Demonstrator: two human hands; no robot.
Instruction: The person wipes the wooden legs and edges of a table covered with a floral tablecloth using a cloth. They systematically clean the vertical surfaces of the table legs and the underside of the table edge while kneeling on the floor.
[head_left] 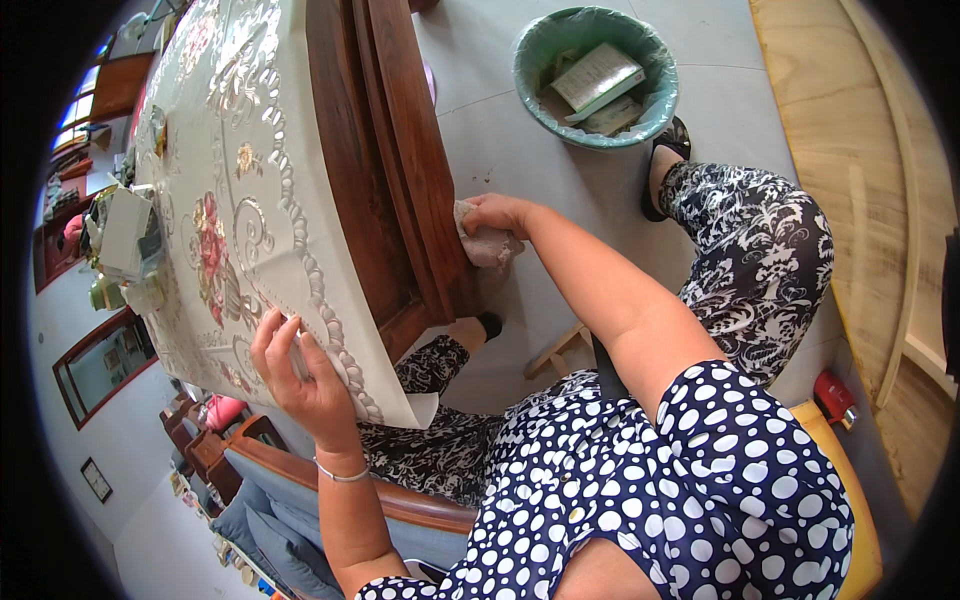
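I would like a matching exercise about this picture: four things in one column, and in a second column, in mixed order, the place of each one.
Things:
1. left hand
2. right hand
3. bin
4. bracelet

Places:
A. on the grey floor, beside a foot in a dark sandal
B. around the left wrist
C. holding up the edge of the flowered tablecloth
D. pressing a crumpled cloth against the dark wooden table edge

Pairs: 1-C, 2-D, 3-A, 4-B
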